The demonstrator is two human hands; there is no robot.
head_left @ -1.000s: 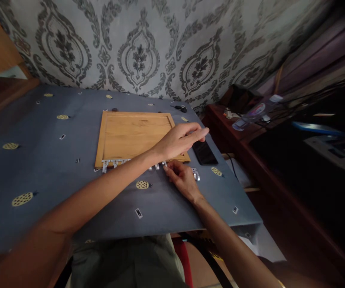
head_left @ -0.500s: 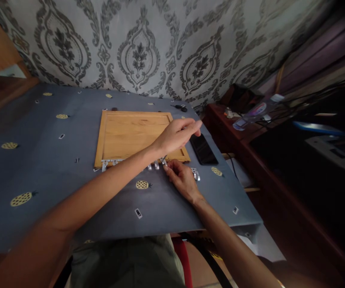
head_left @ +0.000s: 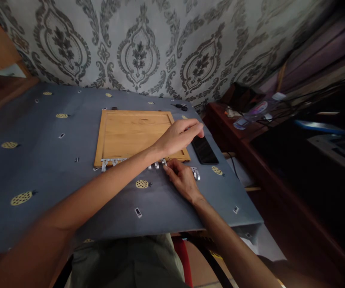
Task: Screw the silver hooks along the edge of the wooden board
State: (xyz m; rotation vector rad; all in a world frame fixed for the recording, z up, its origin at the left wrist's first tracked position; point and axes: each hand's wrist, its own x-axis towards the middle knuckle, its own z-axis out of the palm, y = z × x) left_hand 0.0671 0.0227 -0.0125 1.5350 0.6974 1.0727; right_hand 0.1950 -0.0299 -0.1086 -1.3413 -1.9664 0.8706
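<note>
A square wooden panel (head_left: 130, 134) lies flat on the grey-blue cloth (head_left: 55, 176). Small silver metal pieces (head_left: 110, 162) sit in a row along its near edge. My left hand (head_left: 176, 138) hovers over the panel's right near corner with fingers stretched toward a black phone (head_left: 204, 150), holding nothing. My right hand (head_left: 182, 178) rests on the cloth just below the panel's edge, its fingertips pinched on one of the metal pieces (head_left: 163, 162). Another metal piece (head_left: 195, 173) lies to the right of that hand.
The cloth carries yellow pineapple prints and covers a table against a patterned wall (head_left: 139, 48). A small dark object (head_left: 180, 107) lies at the far edge. To the right stands a dark wooden stand (head_left: 235, 124) with a plastic bottle (head_left: 254, 114) and cables.
My left hand drew back slightly from the phone toward the panel's corner, then reached a little right again. My right hand stayed on the metal piece.
</note>
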